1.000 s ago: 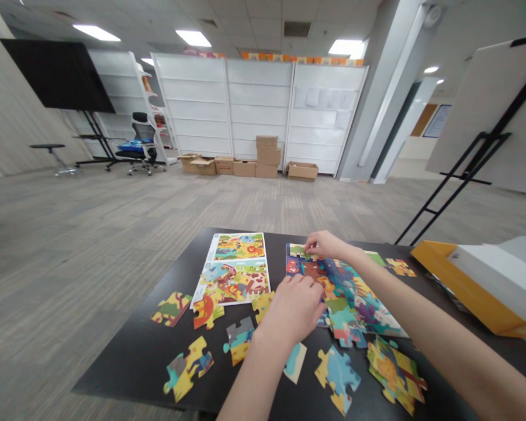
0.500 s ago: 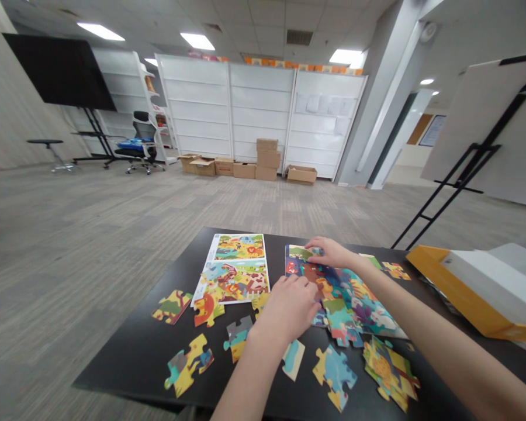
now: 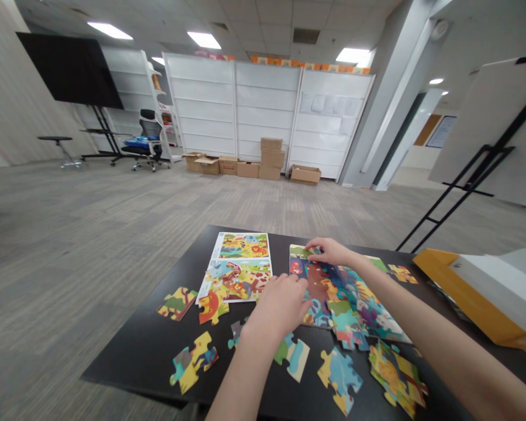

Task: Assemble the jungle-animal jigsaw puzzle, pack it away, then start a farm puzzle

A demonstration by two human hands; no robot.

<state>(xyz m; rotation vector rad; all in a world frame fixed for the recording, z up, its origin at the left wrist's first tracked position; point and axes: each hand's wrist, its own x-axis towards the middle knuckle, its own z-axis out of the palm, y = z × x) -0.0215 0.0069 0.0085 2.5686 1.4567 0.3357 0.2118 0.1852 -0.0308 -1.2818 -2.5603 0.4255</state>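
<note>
On the dark table, a colourful picture puzzle [image 3: 318, 283] lies partly under my hands. At its top left corner, my right hand [image 3: 331, 251] has its thumb and fingers closed on a green-topped puzzle piece [image 3: 298, 251]. My left hand [image 3: 284, 301] rests palm down over the puzzle's left edge, fingers loosely apart, with nothing seen in it. Under its forearm, a grey and blue piece [image 3: 235, 333] is half hidden. A green and red piece [image 3: 346, 324] overlaps the puzzle's lower edge.
A printed picture sheet [image 3: 241, 266] lies left of the puzzle. Loose pieces lie around, among them a yellow and teal one [image 3: 195, 362], a blue one [image 3: 339, 377] and a stacked pile [image 3: 397, 374]. A yellow and white box [image 3: 473, 298] stands at the right.
My left hand has drawn slightly left and back from the puzzle, showing more of its middle. My right hand stays at the top left corner. The whole view has shifted a little.
</note>
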